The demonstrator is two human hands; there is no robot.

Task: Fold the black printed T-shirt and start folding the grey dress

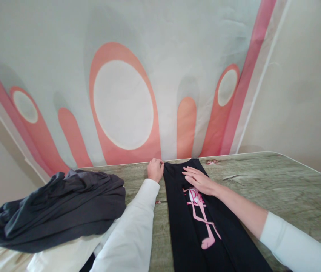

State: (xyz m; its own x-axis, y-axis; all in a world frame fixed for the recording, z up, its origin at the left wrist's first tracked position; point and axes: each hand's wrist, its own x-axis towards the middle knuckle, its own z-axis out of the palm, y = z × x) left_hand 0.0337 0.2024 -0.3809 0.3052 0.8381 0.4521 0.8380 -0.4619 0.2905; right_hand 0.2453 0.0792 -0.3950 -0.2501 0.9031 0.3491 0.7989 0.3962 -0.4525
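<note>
A black shirt (181, 223) with a pink cartoon-figure print lies lengthwise on the wood-patterned table, its neckline toward the far edge. Long creases run down it, and its lower end passes out of view at the bottom. At the shirt's far left corner, my left hand (155, 170) is closed with curled fingers pinching the fabric edge. My right hand (199, 180) rests flat over the upper chest, fingers stretched out, covering the top of the print.
On the left, a heap of dark grey clothing (64, 207) lies over cream-coloured fabric (66, 253). The table (262, 189) meets a wall hanging (168, 94) with coral shapes along its far edge. Bare wood-patterned surface stretches to the right of the shirt.
</note>
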